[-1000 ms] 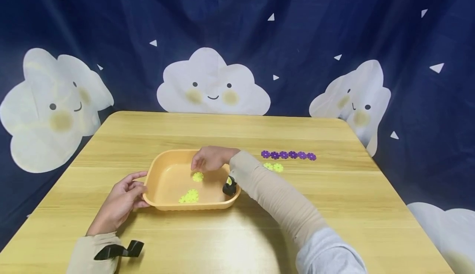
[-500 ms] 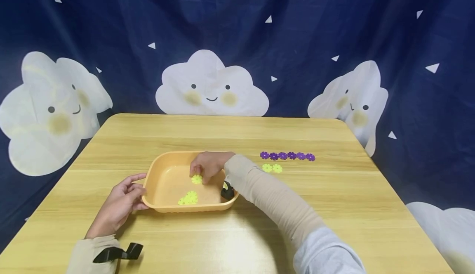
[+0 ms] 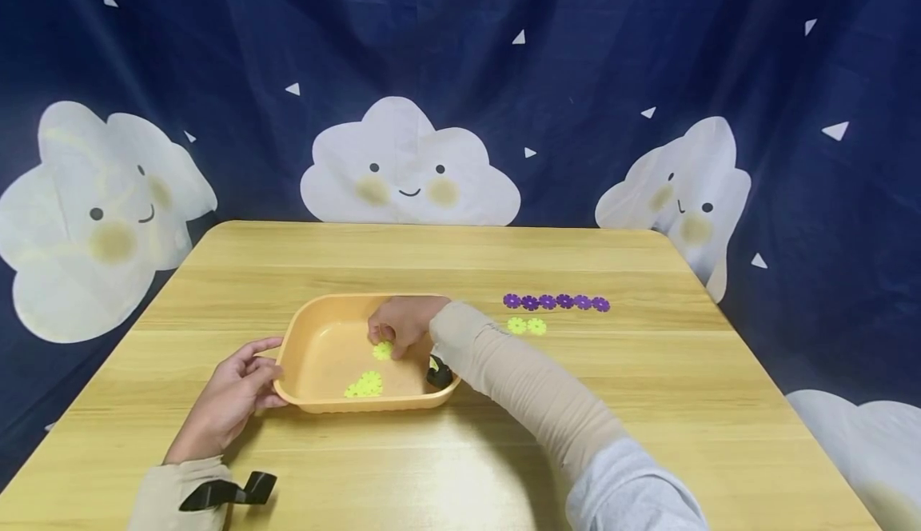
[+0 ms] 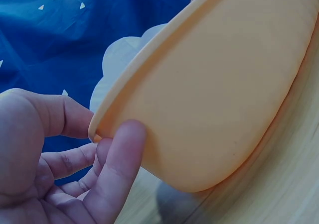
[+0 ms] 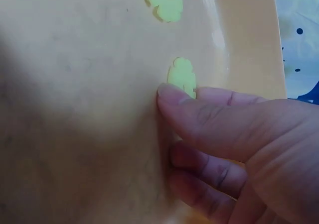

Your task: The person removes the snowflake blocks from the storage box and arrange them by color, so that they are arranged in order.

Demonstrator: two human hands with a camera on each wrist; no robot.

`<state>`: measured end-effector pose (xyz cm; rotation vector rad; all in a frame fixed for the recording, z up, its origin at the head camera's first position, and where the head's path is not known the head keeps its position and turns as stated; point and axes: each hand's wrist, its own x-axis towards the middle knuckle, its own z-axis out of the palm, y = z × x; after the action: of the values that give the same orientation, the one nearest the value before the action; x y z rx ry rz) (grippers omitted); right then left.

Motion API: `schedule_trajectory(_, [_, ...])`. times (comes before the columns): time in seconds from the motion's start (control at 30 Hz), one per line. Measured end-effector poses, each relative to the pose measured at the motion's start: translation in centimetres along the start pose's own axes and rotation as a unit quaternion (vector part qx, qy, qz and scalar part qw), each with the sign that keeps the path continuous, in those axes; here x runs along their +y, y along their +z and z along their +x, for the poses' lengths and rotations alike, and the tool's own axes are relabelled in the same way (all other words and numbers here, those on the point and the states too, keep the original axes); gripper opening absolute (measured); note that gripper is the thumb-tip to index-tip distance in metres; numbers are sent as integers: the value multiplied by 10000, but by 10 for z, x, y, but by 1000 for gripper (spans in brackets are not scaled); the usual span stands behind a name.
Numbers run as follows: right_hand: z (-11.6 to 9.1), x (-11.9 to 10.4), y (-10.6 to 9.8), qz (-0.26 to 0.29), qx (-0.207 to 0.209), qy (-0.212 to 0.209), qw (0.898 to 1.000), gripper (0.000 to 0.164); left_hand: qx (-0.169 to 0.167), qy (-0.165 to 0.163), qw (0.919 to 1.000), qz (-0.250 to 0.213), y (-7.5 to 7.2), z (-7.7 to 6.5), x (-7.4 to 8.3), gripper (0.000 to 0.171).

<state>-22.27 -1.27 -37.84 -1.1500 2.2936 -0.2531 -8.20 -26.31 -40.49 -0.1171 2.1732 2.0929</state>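
Note:
My left hand (image 3: 233, 391) grips the left rim of an orange plastic tray (image 3: 367, 405). In the left wrist view its thumb presses the tray's outer wall while a finger lies over the rim. My right hand (image 3: 408, 320) reaches inside the tray. Between its thumb and index finger it pinches the edge of a yellow flower-shaped disc (image 5: 182, 75), low over the tray's floor. Several more yellow flower discs (image 3: 368, 385) lie in a small overlapping heap near the tray's front wall.
Several purple flower discs (image 3: 564, 301) form a straight row on the wooden table (image 3: 647, 403), right of the tray. Two yellow flower discs (image 3: 536, 326) lie side by side just in front of that row's left end. A dark blue cloud-print curtain (image 3: 576, 59) hangs behind.
My right hand has lowered onto the single yellow flower disc in the tray and taken its edge between thumb and finger. The left hand keeps its grip on the rim.

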Motion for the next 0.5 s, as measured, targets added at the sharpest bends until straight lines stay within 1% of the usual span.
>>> schedule_trajectory(0.13, [0, 0, 0, -75, 34, 46, 10000, 27, -17, 12, 10000, -5, 0, 0, 1, 44])
schedule_trajectory(0.23, [-1, 1, -1, 22, 77, 90, 9999, 26, -20, -8, 10000, -9, 0, 1, 1, 45])
schedule_trajectory(0.4, [-2, 3, -1, 506, 99, 138, 9986, 22, -13, -45, 10000, 23, 0, 1, 1, 46])
schedule_trajectory(0.5, [-3, 3, -1, 967, 32, 232, 9950, 22, -27, -17, 10000, 47, 0, 0, 1, 46])
